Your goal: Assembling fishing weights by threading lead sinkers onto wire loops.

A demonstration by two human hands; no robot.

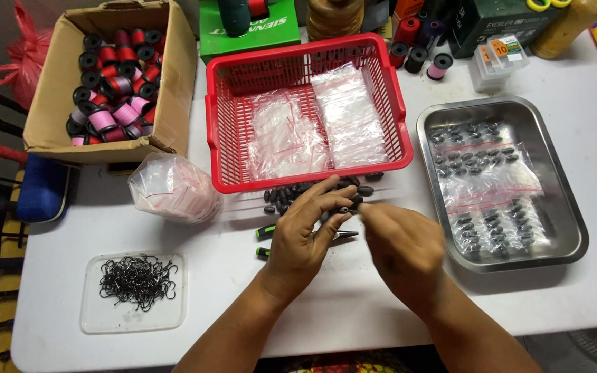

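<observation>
left hand (303, 231): sits over the white table (354, 304), fingers curled loosely, thumb and fingertips pinching one small dark oval sinker (344, 209) right at the tips
right hand (401, 238): comes in from the right, fingers bunched together and meeting the left fingertips at that same sinker; a bit blurred, so can't tell if it pinches anything of its own
key relation: the pinched sinker is dead between the two hands, just left of the right fingertips, so both hands are about equally close; its long axis looks roughly left-right, but it's tiny
loose sinkers (281, 199): a little heap on the table just past the hands, right against the front of the red basket (224, 148)
pliers (265, 233): green-and-black handles poke out from under the left hand, pointing left
basket contents: clear zip bags (350, 117)
steel tray (569, 200): to the right, bagged sinkers inside
hooks (137, 278): dark pile in a clear lid, well to the left
</observation>
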